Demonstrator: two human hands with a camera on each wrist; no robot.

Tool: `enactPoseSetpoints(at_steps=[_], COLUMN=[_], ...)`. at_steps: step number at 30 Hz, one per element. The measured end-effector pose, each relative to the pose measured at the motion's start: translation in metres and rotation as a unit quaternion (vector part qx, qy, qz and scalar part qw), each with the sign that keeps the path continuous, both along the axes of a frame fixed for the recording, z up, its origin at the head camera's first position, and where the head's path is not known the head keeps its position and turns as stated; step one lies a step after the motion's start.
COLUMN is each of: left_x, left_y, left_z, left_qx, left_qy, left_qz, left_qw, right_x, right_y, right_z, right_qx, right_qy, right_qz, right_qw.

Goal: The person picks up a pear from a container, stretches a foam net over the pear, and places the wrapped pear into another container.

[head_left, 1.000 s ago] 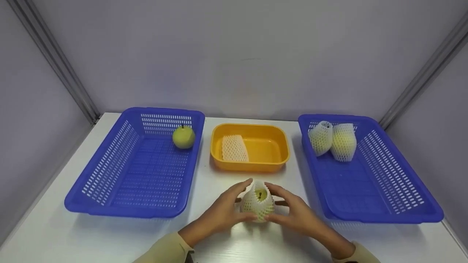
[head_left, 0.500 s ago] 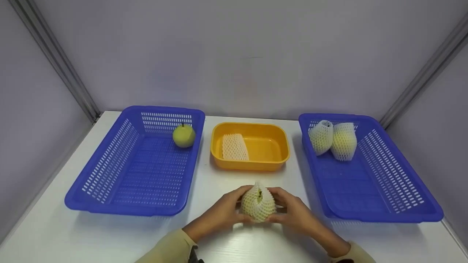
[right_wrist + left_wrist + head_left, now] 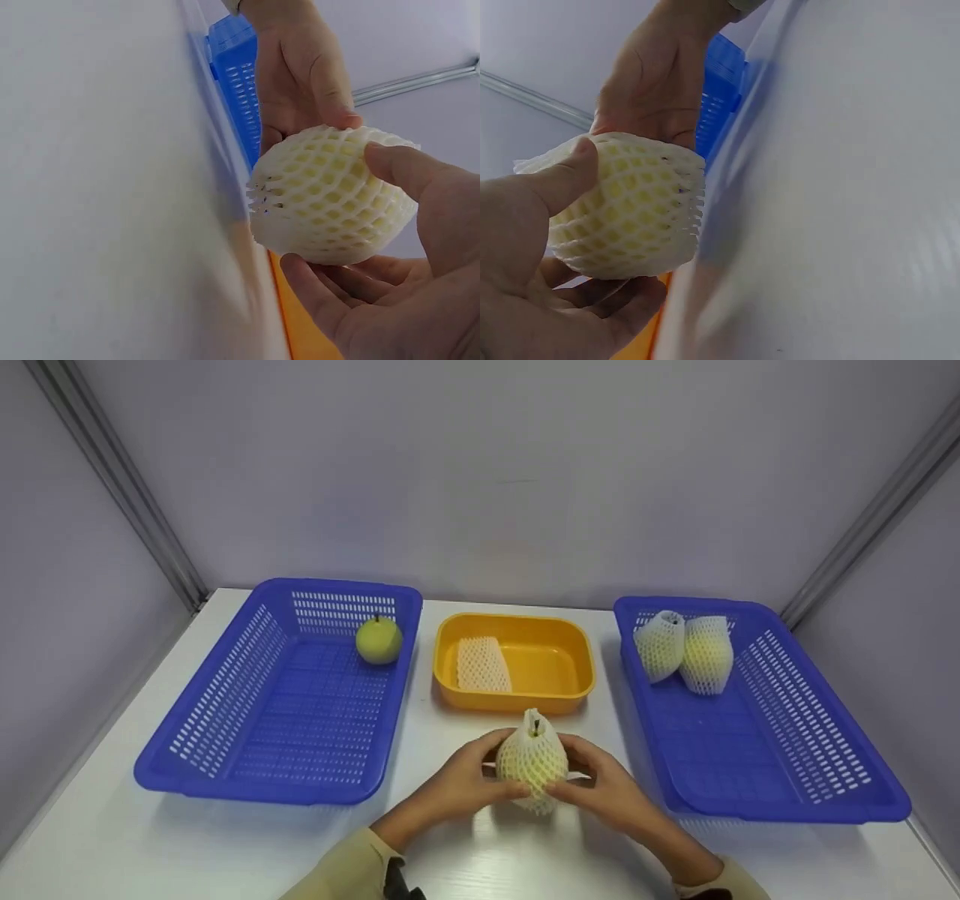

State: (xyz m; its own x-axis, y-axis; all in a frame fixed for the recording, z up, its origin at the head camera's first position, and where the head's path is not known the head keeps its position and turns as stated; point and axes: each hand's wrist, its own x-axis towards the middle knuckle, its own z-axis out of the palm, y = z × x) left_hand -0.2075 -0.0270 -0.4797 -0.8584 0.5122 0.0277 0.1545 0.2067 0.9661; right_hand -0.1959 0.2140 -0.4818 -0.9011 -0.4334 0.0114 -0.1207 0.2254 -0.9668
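Note:
A yellow-green pear in a white foam net sleeve (image 3: 532, 761) is held upright between my two hands, its stem showing at the sleeve's open top. My left hand (image 3: 469, 776) grips it from the left, thumb in front and fingers behind. From the right, my right hand (image 3: 604, 787) grips it in the same way. Both wrist views show the netted pear (image 3: 630, 210) raised off the white table, with the sleeve's lower edge reaching past the fruit's base. In the right wrist view the right thumb (image 3: 401, 169) presses on the mesh.
A blue basket (image 3: 262, 791) on the left holds one bare pear (image 3: 379, 640). Behind my hands, a yellow tub (image 3: 517, 701) contains a flat foam net sleeve (image 3: 482, 664). On the right, another blue basket (image 3: 787, 808) holds two netted pears (image 3: 706, 654). A grey wall stands behind.
My hands have lifted the netted pear off the table and closed in more firmly around it. The sleeve now stretches higher about the stem and hangs below the fruit.

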Motion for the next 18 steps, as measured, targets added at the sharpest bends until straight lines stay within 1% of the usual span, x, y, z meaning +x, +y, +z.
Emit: enactPoseSetpoints(at_steps=[3, 6, 8, 12, 15, 18], left_x=[0.001, 0.003, 0.004, 0.005, 0.007, 0.01], left_y=[0.001, 0.003, 0.004, 0.008, 0.01, 0.012], left_z=[0.012, 0.024, 0.032, 0.046, 0.055, 0.061], left_qx=[0.054, 0.091, 0.106, 0.128, 0.146, 0.158], left_qy=[-0.013, 0.001, 0.017, 0.049, 0.059, 0.065], left_qz=[0.007, 0.016, 0.021, 0.036, 0.056, 0.069], left_qw=[0.9984, 0.9957, 0.9939, 0.9899, 0.986, 0.983], right_x=[0.003, 0.007, 0.01, 0.015, 0.018, 0.022], right_y=[-0.005, -0.011, -0.015, -0.021, -0.026, -0.029], right_z=[0.013, 0.027, 0.037, 0.055, 0.066, 0.072], right_qx=[-0.034, -0.066, -0.088, -0.125, -0.145, -0.159], right_qy=[-0.009, -0.012, -0.022, -0.027, -0.014, 0.003], right_qz=[-0.02, -0.044, -0.056, -0.074, -0.089, -0.113], right_qw=[0.999, 0.997, 0.994, 0.989, 0.985, 0.981])
